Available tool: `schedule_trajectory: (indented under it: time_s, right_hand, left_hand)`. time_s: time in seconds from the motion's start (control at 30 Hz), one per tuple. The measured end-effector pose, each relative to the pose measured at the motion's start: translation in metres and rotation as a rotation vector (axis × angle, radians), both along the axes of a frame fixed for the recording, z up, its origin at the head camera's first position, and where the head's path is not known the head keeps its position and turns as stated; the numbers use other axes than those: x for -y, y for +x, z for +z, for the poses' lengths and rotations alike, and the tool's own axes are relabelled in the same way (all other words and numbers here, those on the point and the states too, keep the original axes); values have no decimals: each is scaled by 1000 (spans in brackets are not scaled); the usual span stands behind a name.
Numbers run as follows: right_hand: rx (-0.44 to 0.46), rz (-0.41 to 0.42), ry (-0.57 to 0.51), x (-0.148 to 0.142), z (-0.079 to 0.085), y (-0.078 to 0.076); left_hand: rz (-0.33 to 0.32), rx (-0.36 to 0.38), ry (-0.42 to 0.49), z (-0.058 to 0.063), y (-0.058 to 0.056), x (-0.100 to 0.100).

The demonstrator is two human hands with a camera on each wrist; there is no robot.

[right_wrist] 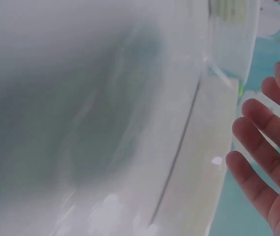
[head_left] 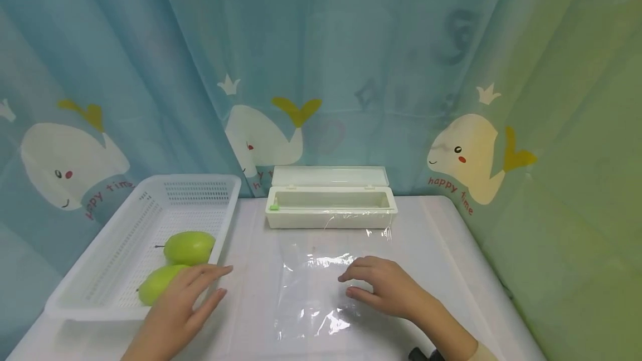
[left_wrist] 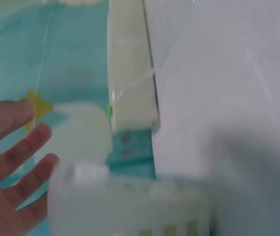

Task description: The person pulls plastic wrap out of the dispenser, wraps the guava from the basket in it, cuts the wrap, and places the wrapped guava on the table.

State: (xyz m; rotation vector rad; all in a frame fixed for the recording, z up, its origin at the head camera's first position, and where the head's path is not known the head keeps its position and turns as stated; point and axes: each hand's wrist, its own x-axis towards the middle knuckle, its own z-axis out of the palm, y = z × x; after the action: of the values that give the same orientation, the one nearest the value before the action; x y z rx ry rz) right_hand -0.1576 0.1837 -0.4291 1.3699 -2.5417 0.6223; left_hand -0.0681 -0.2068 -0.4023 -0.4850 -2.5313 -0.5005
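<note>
My left hand hovers over the right front edge of a white slotted basket, fingers spread and relaxed. Two green pears lie in the basket; the nearer pear is partly hidden behind that hand, and the farther pear shows fully. A sheet of clear cling film is spread on the table, running from a white film dispenser with its lid raised. Above the film's right side is my right hand, fingers loosely bent around nothing. Both wrist views show the hands holding nothing.
A small green slider sits at the dispenser's left end. Behind the white-covered table hangs a blue curtain with whale prints, turning green at the right. A dark object shows beneath my right forearm.
</note>
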Motion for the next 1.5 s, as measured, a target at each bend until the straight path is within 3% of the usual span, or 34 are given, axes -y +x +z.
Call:
schedule_trajectory:
  time_s: [0.23, 0.33, 0.73, 0.97, 1.1, 1.27, 1.4, 1.5]
  right_hand:
    - [80, 14, 52, 48, 14, -7]
    - [94, 26, 59, 69, 18, -8]
    - [66, 71, 72, 147, 28, -10]
    - [58, 98, 39, 181, 29, -7]
    - [69, 123, 0, 199, 31, -4]
    - [63, 142, -23, 222, 33, -1]
    - [-16, 123, -32, 239, 31, 1]
    - [-94, 85, -27, 251, 29, 3]
  left_hand:
    - [57, -27, 69, -2, -3, 36]
    - [104, 2, 65, -3, -3, 52]
    - [169, 165, 120, -14, -7, 106]
    - [255, 246, 79, -15, -8, 120]
    - [260, 275, 62, -13, -9, 125]
    - [259, 392, 29, -7, -12, 130]
    - [238, 487, 28, -4, -19, 133]
    - [210, 501, 42, -5, -26, 136]
